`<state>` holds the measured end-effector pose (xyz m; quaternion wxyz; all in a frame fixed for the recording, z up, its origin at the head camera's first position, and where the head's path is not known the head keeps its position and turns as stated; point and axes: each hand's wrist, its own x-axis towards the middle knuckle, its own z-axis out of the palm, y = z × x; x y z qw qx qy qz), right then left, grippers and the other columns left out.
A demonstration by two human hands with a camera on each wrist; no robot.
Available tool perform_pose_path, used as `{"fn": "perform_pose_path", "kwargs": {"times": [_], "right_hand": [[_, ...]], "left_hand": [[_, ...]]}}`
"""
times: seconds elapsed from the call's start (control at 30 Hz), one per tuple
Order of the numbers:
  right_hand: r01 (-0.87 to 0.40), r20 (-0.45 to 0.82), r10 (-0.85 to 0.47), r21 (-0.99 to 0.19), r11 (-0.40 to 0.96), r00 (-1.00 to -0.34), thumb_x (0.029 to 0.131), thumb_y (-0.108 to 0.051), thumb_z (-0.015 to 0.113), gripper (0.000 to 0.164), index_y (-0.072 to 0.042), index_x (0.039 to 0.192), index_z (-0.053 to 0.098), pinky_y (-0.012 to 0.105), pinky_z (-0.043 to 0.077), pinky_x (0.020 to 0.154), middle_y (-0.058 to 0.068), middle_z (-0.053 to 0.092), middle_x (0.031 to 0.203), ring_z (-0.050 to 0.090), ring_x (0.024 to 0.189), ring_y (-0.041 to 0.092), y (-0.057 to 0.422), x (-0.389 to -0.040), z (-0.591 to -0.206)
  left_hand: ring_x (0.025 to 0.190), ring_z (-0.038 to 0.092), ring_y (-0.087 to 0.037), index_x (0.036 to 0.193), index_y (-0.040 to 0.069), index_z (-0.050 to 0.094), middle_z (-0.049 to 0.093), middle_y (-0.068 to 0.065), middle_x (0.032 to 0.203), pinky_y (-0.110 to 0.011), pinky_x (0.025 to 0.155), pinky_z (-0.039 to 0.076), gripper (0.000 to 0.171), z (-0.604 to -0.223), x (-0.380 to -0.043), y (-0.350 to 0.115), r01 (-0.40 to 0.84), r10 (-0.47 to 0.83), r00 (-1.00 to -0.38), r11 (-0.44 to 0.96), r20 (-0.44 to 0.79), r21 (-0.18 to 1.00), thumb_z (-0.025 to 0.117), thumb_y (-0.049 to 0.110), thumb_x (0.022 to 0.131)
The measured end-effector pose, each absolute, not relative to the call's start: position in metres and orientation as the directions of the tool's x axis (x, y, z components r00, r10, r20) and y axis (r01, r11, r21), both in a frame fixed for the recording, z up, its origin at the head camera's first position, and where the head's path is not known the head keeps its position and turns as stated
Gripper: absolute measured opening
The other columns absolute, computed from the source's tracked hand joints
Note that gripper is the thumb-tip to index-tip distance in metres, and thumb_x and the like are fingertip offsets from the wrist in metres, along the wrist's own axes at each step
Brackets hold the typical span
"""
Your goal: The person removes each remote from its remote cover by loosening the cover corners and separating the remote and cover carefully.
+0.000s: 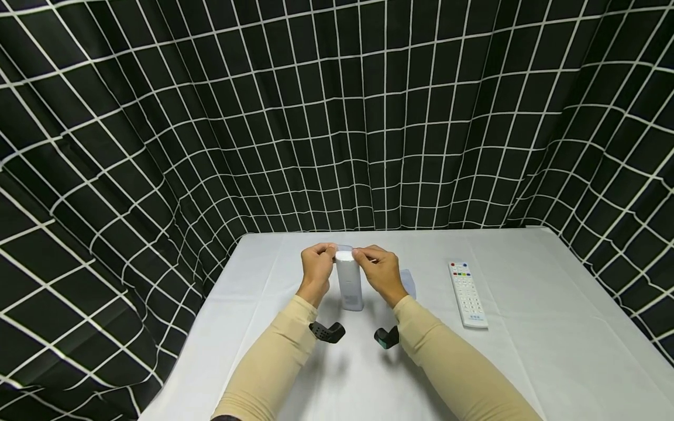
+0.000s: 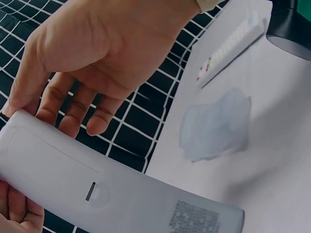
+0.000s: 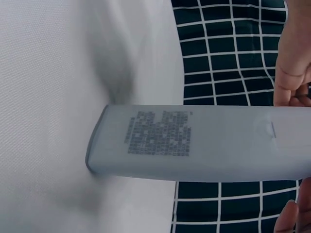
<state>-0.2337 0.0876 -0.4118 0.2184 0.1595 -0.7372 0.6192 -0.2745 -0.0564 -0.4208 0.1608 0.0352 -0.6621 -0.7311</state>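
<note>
A white remote control [image 1: 350, 283] stands nearly upright between the hands, its back with a printed label facing me. A thin translucent edge [image 1: 344, 248] shows at its top, between the fingers. My left hand [image 1: 317, 270] pinches the top left corner. The right hand [image 1: 380, 269] pinches the top right corner with thumb and fingers. In the left wrist view, the battery cover line and a small slot show on the remote's back [image 2: 53, 160]. The right wrist view shows the label and the greyish lower end [image 3: 160, 133]. Whether this end touches the table, I cannot tell.
A crumpled, translucent bluish sheet or sleeve [image 1: 408, 284] lies on the white-covered table [image 1: 253, 275] behind the right wrist. Farther right lies a second white remote control [image 1: 467, 295], buttons up. Dark grid-patterned curtains [image 1: 337, 117] surround the table.
</note>
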Motion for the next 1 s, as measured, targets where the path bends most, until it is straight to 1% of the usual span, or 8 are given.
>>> {"fn": "perform_pose_path", "kwargs": {"times": [0.23, 0.37, 0.47, 0.57, 0.67, 0.77, 0.83, 1.0], "right_hand": [[-0.5, 0.514, 0.025, -0.844, 0.193, -0.858, 0.091, -0.005, 0.067, 0.014, 0.006, 0.096, 0.074, 0.027, 0.048, 0.068, 0.015, 0.069, 0.088, 0.06, 0.08, 0.024, 0.089, -0.235, -0.412], [-0.489, 0.5, 0.02, -0.853, 0.185, -0.866, 0.092, -0.005, 0.066, 0.015, 0.006, 0.097, 0.073, 0.027, 0.048, 0.071, 0.015, 0.069, 0.09, 0.061, 0.083, 0.024, 0.089, -0.235, -0.412], [-0.487, 0.497, 0.012, -0.855, 0.176, -0.868, 0.092, -0.004, 0.066, 0.015, 0.007, 0.098, 0.073, 0.026, 0.049, 0.072, 0.016, 0.068, 0.091, 0.062, 0.085, 0.025, 0.089, -0.235, -0.412], [-0.495, 0.502, 0.001, -0.853, 0.168, -0.865, 0.091, -0.003, 0.066, 0.014, 0.008, 0.098, 0.072, 0.024, 0.048, 0.071, 0.017, 0.068, 0.092, 0.061, 0.085, 0.026, 0.09, -0.236, -0.412], [-0.511, 0.516, -0.013, -0.843, 0.166, -0.856, 0.091, -0.003, 0.066, 0.013, 0.007, 0.096, 0.073, 0.023, 0.047, 0.069, 0.017, 0.068, 0.091, 0.061, 0.084, 0.026, 0.09, -0.239, -0.416], [-0.529, 0.532, -0.026, -0.834, 0.156, -0.846, 0.091, -0.005, 0.067, 0.013, 0.006, 0.095, 0.074, 0.025, 0.047, 0.066, 0.016, 0.069, 0.09, 0.061, 0.083, 0.026, 0.09, -0.248, -0.428], [-0.533, 0.537, -0.02, -0.831, 0.161, -0.843, 0.091, -0.007, 0.067, 0.014, 0.004, 0.095, 0.074, 0.026, 0.048, 0.066, 0.013, 0.069, 0.089, 0.061, 0.081, 0.025, 0.09, -0.255, -0.436], [-0.522, 0.535, 0.018, -0.831, 0.194, -0.845, 0.092, -0.013, 0.067, 0.014, -0.002, 0.096, 0.075, 0.034, 0.05, 0.068, 0.007, 0.069, 0.087, 0.061, 0.078, 0.022, 0.09, -0.26, -0.446]], "left_hand": [[0.062, 0.049, -0.014, 0.08, -0.01, 0.069, 0.056, -0.008, 0.074, -0.023, 0.055, 0.043, 0.012, -0.421, -0.279, -0.056, 0.131, -0.278, -0.956, -0.138, 0.089, 0.982, 0.06, -0.005, 0.086], [0.061, 0.048, -0.014, 0.08, -0.011, 0.068, 0.056, -0.01, 0.076, -0.022, 0.053, 0.042, 0.012, -0.421, -0.28, -0.054, 0.121, -0.282, -0.956, -0.149, 0.075, 0.981, 0.059, -0.005, 0.086], [0.062, 0.049, -0.015, 0.081, -0.011, 0.068, 0.056, -0.01, 0.078, -0.022, 0.052, 0.043, 0.013, -0.42, -0.28, -0.054, 0.103, -0.288, -0.956, -0.149, 0.056, 0.983, 0.059, -0.004, 0.087], [0.063, 0.05, -0.015, 0.083, -0.011, 0.068, 0.056, -0.012, 0.08, -0.023, 0.053, 0.045, 0.013, -0.42, -0.279, -0.054, 0.081, -0.287, -0.958, -0.16, 0.032, 0.984, 0.058, -0.003, 0.088], [0.062, 0.049, -0.015, 0.087, -0.013, 0.068, 0.055, -0.013, 0.083, -0.023, 0.052, 0.044, 0.014, -0.421, -0.28, -0.055, 0.049, -0.289, -0.957, -0.182, -0.006, 0.982, 0.057, -0.004, 0.086], [0.061, 0.049, -0.015, 0.089, -0.012, 0.067, 0.056, -0.014, 0.086, -0.022, 0.05, 0.042, 0.013, -0.425, -0.279, -0.056, 0.002, -0.297, -0.953, -0.219, -0.065, 0.976, 0.056, -0.006, 0.085], [0.063, 0.051, -0.015, 0.091, -0.012, 0.067, 0.057, -0.015, 0.09, -0.022, 0.05, 0.043, 0.012, -0.427, -0.279, -0.057, -0.01, -0.291, -0.953, -0.244, -0.083, 0.97, 0.058, -0.005, 0.086], [0.069, 0.053, -0.014, 0.093, -0.008, 0.07, 0.061, -0.013, 0.092, -0.022, 0.056, 0.045, 0.014, -0.431, -0.275, -0.057, 0.023, -0.257, -0.966, -0.209, -0.033, 0.978, 0.066, 0.005, 0.089]]}}
